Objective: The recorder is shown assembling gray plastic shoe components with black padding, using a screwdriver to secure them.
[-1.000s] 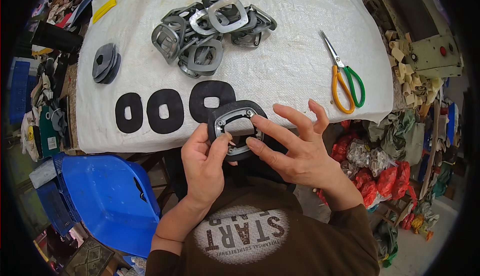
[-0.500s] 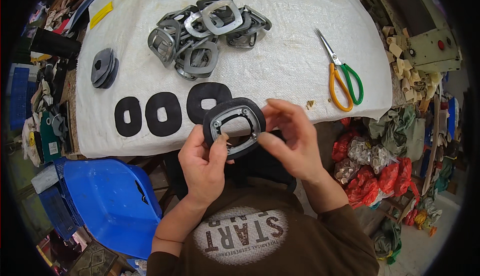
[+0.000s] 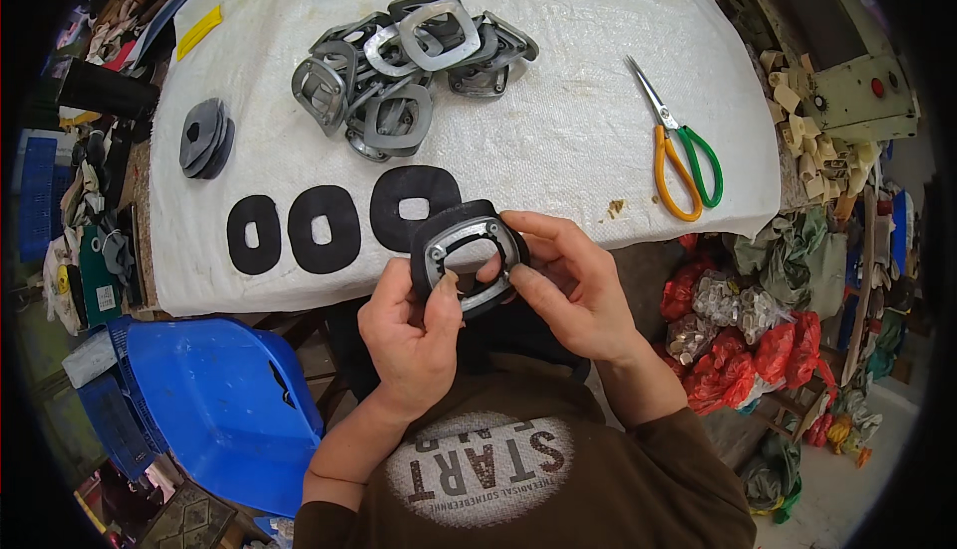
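Between my two hands, just off the table's front edge, is a grey metal ring frame [image 3: 435, 250] with a black rounded-square pad [image 3: 465, 212] against its far side. My left hand [image 3: 411, 335] grips its lower left, the thumb on the inner rim. On the right side my right hand [image 3: 573, 285] pinches it, thumb in front and fingers behind; one fingertip shows through the opening. The pad's edge bends away from the frame at the top. Just beyond lies a row of black pads, among them a left pad [image 3: 254, 235], a middle pad [image 3: 324, 230] and a right pad [image 3: 414, 200].
A pile of grey metal frames [image 3: 399, 121] lies on the white-covered table [image 3: 558, 140]. Scissors [image 3: 678, 155] with orange and green handles rest at the right, a stack of grey pads [image 3: 206, 138] at the left. A blue tub [image 3: 214, 400] stands lower left, red bags [image 3: 718, 370] lower right.
The frame and pad have tilted and moved slightly right. My right hand, looser around the edge before, has closed on the right side with its fingers behind. My left hand keeps its grip.
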`<state>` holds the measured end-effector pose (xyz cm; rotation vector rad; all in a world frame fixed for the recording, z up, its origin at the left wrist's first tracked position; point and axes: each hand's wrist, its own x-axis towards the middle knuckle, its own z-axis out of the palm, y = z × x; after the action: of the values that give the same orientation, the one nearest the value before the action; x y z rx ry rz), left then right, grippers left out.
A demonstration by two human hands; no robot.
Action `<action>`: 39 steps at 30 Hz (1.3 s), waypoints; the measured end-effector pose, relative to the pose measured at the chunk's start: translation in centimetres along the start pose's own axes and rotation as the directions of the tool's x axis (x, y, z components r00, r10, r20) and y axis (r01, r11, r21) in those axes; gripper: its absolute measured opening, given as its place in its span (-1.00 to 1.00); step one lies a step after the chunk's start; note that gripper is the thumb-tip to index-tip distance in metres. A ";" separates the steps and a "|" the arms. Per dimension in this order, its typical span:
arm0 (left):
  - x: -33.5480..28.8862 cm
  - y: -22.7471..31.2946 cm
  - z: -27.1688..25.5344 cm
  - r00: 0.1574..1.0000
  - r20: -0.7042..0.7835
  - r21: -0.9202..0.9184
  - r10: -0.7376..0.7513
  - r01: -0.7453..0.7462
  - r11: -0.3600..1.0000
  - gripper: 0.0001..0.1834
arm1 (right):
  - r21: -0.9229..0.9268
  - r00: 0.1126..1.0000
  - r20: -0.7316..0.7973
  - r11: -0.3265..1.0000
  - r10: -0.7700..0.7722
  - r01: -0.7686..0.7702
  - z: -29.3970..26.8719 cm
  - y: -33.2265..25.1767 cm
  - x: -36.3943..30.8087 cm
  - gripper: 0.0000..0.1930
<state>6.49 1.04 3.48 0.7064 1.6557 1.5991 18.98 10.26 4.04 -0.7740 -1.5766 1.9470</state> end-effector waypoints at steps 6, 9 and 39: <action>0.1 0.0 -0.2 1.000 0.011 0.050 0.026 -0.026 0.998 -0.88 | 0.047 0.999 0.000 0.998 0.046 -0.046 -0.4 -0.1 0.0 -0.60; 0.1 0.0 -0.2 0.999 0.028 0.063 0.047 -0.048 0.997 -0.89 | 0.084 0.999 -0.006 0.996 0.036 -0.035 -0.4 -0.1 0.0 -0.61; 0.5 -0.3 -1.0 0.980 0.192 0.096 -0.061 0.043 0.994 -0.88 | -0.007 0.994 -0.098 0.999 -0.044 0.044 0.4 0.8 0.6 -0.63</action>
<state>5.42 0.79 3.07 0.8316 1.5976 1.3783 18.21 10.25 3.28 -0.8171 -1.5287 1.8460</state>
